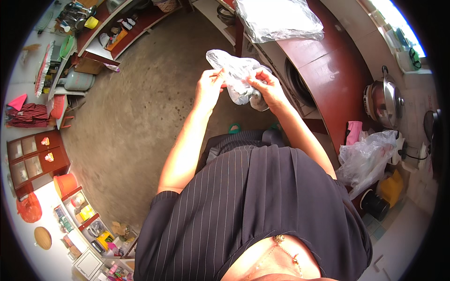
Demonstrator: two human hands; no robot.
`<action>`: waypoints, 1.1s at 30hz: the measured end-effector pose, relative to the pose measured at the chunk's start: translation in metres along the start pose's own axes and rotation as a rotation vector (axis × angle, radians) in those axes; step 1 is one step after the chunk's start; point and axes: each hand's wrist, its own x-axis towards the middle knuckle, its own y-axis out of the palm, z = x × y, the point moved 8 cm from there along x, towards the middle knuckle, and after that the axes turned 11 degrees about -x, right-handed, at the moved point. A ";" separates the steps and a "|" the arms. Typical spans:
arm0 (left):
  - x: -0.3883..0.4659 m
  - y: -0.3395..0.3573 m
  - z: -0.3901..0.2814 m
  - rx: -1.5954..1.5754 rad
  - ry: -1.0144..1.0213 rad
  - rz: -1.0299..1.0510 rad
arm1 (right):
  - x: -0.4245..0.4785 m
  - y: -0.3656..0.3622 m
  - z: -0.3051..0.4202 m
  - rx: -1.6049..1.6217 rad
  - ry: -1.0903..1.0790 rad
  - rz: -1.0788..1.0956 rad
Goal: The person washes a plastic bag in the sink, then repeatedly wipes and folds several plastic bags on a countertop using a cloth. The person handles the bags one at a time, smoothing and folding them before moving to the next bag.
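Both hands hold a crumpled, whitish translucent plastic bag (239,75) in front of me, above the concrete floor. My left hand (210,86) pinches its left edge between thumb and fingers. On the other side my right hand (269,87) grips the bag with bent fingers. Something greyish shows at the bag's lower right, by the right palm; what it is cannot be told. A flat stack wrapped in clear plastic (279,19) lies on the dark red counter, beyond the right hand.
The dark red counter (316,66) curves along the right, bearing a lidded metal pot (386,102), a pink cloth item (353,131) and a loose clear plastic bag (369,154). Shelves stand at the upper left, near a gas cylinder (80,80). An orange bucket (65,184) stands at the left.
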 end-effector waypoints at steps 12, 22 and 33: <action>0.004 0.008 0.008 -0.034 0.091 0.133 | -0.007 -0.045 -0.017 0.004 0.169 -0.212; 0.008 0.005 0.000 -0.128 -0.051 0.172 | -0.021 -0.102 -0.028 0.067 0.178 -0.457; 0.006 0.040 0.021 -0.069 -0.159 0.176 | -0.019 -0.037 -0.025 -0.181 0.233 -0.218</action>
